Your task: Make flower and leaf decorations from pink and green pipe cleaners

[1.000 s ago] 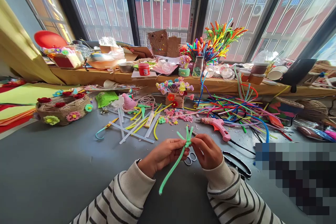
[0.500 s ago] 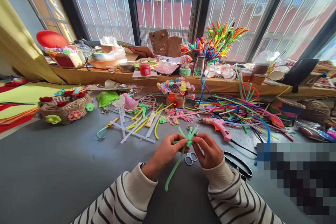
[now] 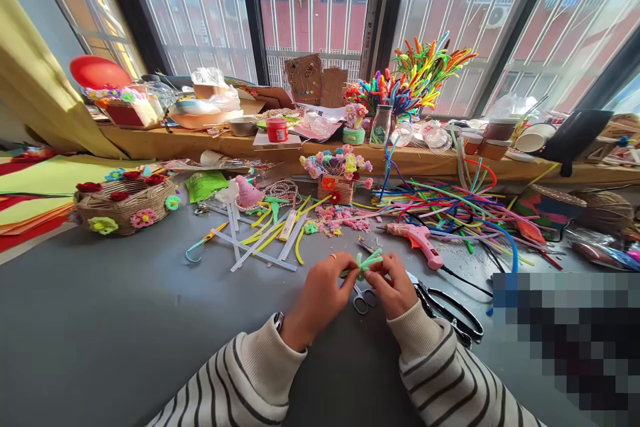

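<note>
A small bundle of light green pipe cleaners [image 3: 369, 260] is held between my two hands, its short ends fanned upward. My left hand [image 3: 323, 290] pinches its left side, thumb and fingers together. From the right, my right hand [image 3: 395, 283] pinches the bundle near its middle. The fingers partly cover the centre of the piece. Small grey scissors [image 3: 363, 299] lie on the table just beneath, between the hands. Large black-handled scissors [image 3: 453, 310] rest right of my right hand.
A pink glue gun [image 3: 417, 243] with a black cord lies behind my right hand. Glue sticks [image 3: 255, 250] and yellow stems are behind left. Loose pipe cleaners [image 3: 450, 203] cover the back right. A flowered rope basket [image 3: 125, 203] stands left.
My left hand has turned and closed in nearer my right hand. The long green strand that hung below the bundle no longer shows. The upright green ends now lean right.
</note>
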Demonstrator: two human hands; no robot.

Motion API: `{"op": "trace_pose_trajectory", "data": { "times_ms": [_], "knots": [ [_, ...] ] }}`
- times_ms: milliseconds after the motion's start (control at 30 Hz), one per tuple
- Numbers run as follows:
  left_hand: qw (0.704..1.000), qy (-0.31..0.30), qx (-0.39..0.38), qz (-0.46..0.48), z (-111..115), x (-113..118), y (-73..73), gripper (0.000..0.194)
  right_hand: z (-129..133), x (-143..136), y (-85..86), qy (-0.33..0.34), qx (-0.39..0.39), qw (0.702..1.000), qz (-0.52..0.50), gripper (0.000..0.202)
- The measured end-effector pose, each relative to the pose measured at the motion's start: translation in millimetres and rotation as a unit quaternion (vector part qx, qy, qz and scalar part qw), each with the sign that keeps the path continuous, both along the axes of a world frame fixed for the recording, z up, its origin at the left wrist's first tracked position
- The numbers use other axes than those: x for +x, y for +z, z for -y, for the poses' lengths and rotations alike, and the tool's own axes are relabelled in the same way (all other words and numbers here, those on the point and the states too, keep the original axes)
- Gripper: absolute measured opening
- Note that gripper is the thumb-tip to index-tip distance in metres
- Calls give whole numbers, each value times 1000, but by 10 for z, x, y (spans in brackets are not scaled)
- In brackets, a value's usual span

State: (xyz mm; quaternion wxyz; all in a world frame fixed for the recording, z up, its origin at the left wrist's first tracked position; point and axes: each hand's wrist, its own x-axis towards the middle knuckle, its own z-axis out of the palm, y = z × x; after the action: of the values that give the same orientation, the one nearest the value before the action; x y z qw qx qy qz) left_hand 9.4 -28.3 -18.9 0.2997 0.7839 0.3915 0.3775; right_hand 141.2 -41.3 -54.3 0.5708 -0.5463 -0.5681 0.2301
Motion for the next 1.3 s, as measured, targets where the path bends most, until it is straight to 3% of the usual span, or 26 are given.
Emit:
{"op": "trace_pose_trajectory", "data": {
  "times_ms": [100,200,300,433,600,733,1100,1300],
  "knots": [
    [999,-16,38,-34,13,4,-8,14,-45,25,-18,75,-131,974,-167,9],
    [997,-39,55,-44,24,8,2,17,-53,24,18,135,-235,896,-352,13],
    [998,-41,44,-21,26,6,24,15,-41,32,61,190,-260,844,-429,13],
    [999,-28,-19,25,4,-8,45,15,-54,103,76,245,-251,852,-388,13],
    [991,-68,-100,63,-15,-19,40,20,-73,180,80,234,-236,877,-347,21],
    [988,-68,-118,71,-10,-15,43,21,-75,186,58,233,-239,888,-316,24],
    [989,-75,-115,58,-33,-29,18,20,-28,55,-22,244,-232,827,-450,23],
    [995,-56,-76,18,-56,-19,-22,20,-25,23,-39,216,-233,834,-452,21]
  ]
}}
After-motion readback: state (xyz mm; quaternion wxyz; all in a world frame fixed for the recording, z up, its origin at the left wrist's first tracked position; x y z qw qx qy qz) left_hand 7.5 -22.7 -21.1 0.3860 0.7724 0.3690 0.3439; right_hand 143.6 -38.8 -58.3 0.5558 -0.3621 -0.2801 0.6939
